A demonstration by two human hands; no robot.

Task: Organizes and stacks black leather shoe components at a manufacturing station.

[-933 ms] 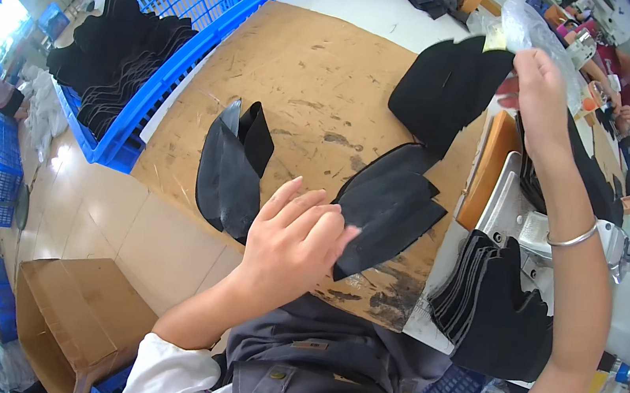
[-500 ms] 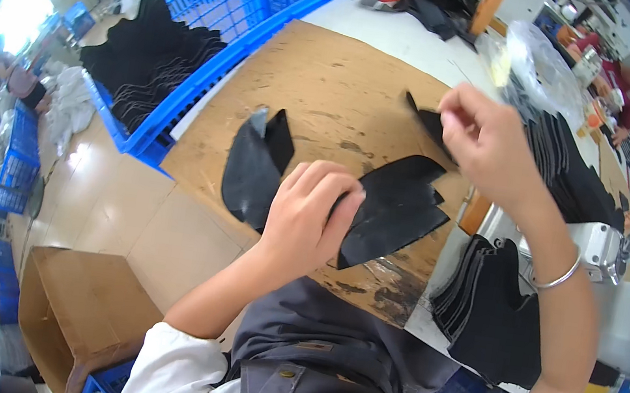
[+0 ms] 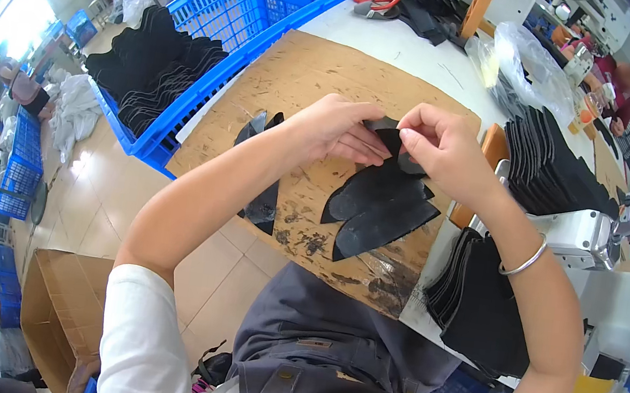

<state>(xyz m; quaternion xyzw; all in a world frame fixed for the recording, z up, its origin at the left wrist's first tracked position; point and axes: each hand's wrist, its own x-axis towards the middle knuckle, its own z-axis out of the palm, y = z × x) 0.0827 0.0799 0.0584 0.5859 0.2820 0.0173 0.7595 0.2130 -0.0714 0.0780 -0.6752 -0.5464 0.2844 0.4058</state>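
Lying in the blue crate (image 3: 148,144), stacked black pieces (image 3: 150,56).

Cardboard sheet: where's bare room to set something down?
Free: cardboard sheet, far-left patch between blue crate and left hand; smaller gap between left black pieces and right black pieces. Crowded: right side, where right hand pinches another black piece.

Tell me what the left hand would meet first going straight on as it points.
The left hand points rightward, so it would probably first meet the black piece pinched by the right hand, close ahead; depth is hard to judge.
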